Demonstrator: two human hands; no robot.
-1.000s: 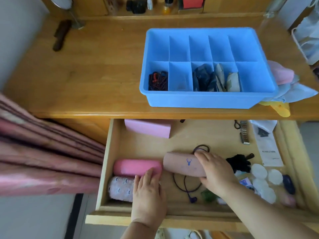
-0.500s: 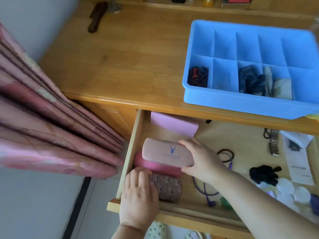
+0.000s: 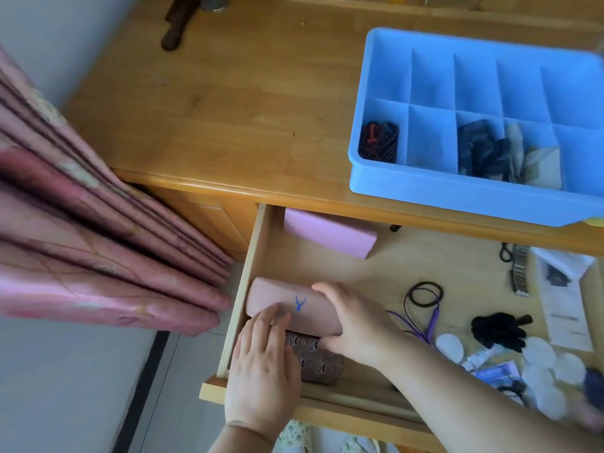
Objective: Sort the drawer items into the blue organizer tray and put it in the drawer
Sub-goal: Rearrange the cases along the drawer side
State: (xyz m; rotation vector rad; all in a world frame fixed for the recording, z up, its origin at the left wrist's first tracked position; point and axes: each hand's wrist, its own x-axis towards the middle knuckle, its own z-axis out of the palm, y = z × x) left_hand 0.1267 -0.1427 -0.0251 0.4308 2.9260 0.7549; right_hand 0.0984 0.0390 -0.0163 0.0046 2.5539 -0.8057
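Note:
The blue organizer tray (image 3: 457,194) stands on the desk at upper right; its near compartments hold dark hair ties and folded cloth items. Below it the drawer (image 3: 253,273) is pulled out. My right hand (image 3: 356,322) grips the right end of a beige-pink glasses case with a blue deer mark (image 3: 281,295), which lies at the drawer's left end. My left hand (image 3: 261,364) rests with straight fingers on that case and on a brown patterned case (image 3: 317,361) in front of it.
A lilac box (image 3: 327,235) sits at the drawer's back left. To the right lie black hair ties (image 3: 425,294), a purple cord (image 3: 421,325), a black fabric item (image 3: 496,326), cotton pads (image 3: 536,353), a watch (image 3: 519,269) and a leaflet (image 3: 565,308). A pink curtain (image 3: 81,240) hangs left.
My right hand carried the deer case from the drawer's middle to its left end, over the bright pink case, now hidden. My left hand's fingers moved onto it. The view shifted left.

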